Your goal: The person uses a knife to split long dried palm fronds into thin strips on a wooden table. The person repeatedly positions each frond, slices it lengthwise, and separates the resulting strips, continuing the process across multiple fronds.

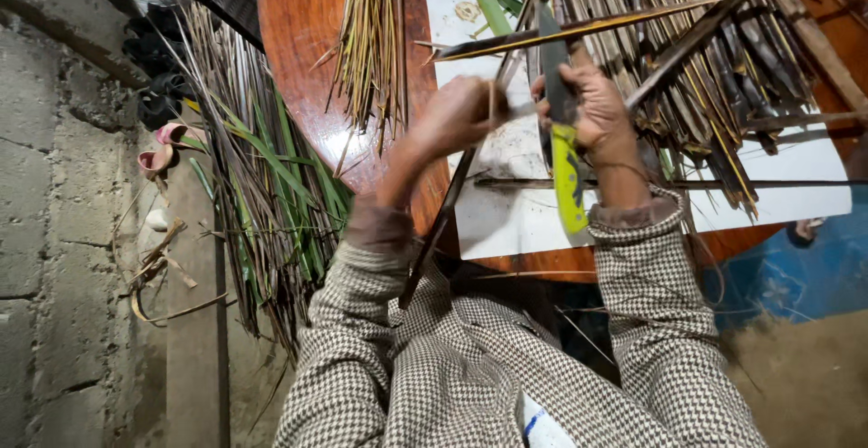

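Houndstooth sleeves [452, 385] fill the near foreground, both forearms raised over the wooden table [303, 41]. Left hand [457, 113] is curled closed, pinching a thin leaf strip [443, 222] that runs down past the table edge toward the lap. Right hand [592, 104] is closed in a full grip around a knife with a yellow-green handle [568, 177], its blade [551, 50] pointing away and lying just beside the left fingers. Judged risk: blade and left fingers work almost touching, so a slip along the strip could cut the holding hand; the long strip could also snag on the table edge. A white board [515, 222] lies under the hands, crowded at its far side by a dried leaf pile [714, 68]. Free room is tight: bundled stalks [371, 41] beyond, green leaves [262, 186] heaped left against a concrete wall [54, 231]
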